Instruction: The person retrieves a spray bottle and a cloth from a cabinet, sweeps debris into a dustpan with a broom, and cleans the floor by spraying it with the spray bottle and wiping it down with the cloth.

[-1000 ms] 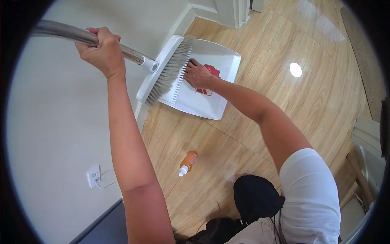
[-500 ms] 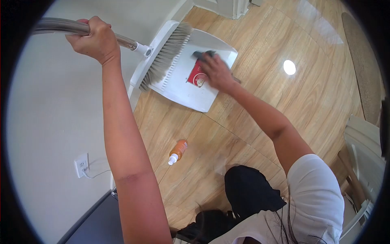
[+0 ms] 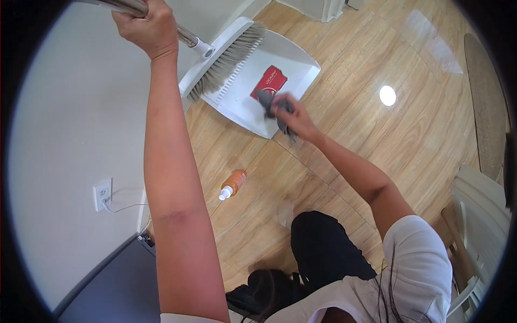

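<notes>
On the floor (image 3: 420,145), at twelve o'clock, the dustpan (image 3: 242,110) may be tipped if the pole (image 3: 187,36), clasped by left grip (image 3: 152,29), is jerked; gray cloth (image 3: 266,101) is clutched by right grip (image 3: 296,117).

Dustpan (image 3: 296,56) on the floor (image 3: 355,134), broom (image 3: 229,62) at its left edge
Card (image 3: 271,79) in the dustpan; bottle (image 3: 235,181) before it on the floor.
</notes>
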`<move>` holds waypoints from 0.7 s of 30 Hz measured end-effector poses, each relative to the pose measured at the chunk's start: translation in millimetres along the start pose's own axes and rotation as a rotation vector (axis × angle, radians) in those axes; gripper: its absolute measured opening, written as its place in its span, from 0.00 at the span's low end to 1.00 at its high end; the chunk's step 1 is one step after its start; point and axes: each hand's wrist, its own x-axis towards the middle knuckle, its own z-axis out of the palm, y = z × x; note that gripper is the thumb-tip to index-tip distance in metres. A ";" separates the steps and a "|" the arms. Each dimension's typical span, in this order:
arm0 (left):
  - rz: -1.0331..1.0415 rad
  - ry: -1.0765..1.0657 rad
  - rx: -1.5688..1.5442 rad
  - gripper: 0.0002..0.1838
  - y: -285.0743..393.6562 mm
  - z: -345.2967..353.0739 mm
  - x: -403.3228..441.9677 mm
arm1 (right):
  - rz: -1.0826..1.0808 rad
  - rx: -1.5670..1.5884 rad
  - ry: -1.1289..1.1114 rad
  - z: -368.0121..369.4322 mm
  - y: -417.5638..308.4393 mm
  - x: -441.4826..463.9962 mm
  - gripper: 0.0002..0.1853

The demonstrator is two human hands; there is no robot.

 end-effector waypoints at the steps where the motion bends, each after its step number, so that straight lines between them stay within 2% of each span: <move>1: -0.012 0.007 -0.032 0.09 1.8 1.0 -0.7 | 0.033 -0.092 0.093 -11.9 4.0 15.3 0.16; 4: -0.016 0.005 -0.065 0.10 1.5 0.4 -1.9 | 0.150 -0.361 0.383 -30.4 13.5 44.6 0.27; 5: -0.007 0.005 -0.070 0.10 0.0 1.5 -1.4 | 0.153 -0.361 0.385 -27.1 13.0 42.9 0.27; 7: -0.037 0.006 -0.134 0.09 -1.1 1.5 -0.2 | 0.098 -0.631 0.235 -13.2 18.3 37.6 0.38; 10: -0.073 -0.010 -0.228 0.09 -5.5 2.0 1.8 | 0.101 -0.646 0.283 3.8 32.1 65.4 0.42; 15: -0.090 -0.043 -0.289 0.10 -0.7 -1.9 -1.9 | 0.147 -0.660 0.249 33.8 44.3 146.7 0.40; 17: -0.101 -0.041 -0.279 0.10 -3.3 1.7 -3.0 | 0.031 -0.663 0.079 37.3 47.0 152.3 0.36; 18: -0.092 -0.024 -0.281 0.09 -3.6 2.4 -4.0 | 0.028 -0.673 0.081 32.9 47.9 148.5 0.36; 20: -0.081 -0.026 -0.300 0.09 -8.0 2.2 -0.2 | -0.158 -0.522 -0.068 29.0 45.8 133.6 0.31; 21: -0.078 -0.036 -0.309 0.09 -13.0 -0.5 -0.6 | -0.270 -0.419 -0.009 34.8 46.2 122.0 0.25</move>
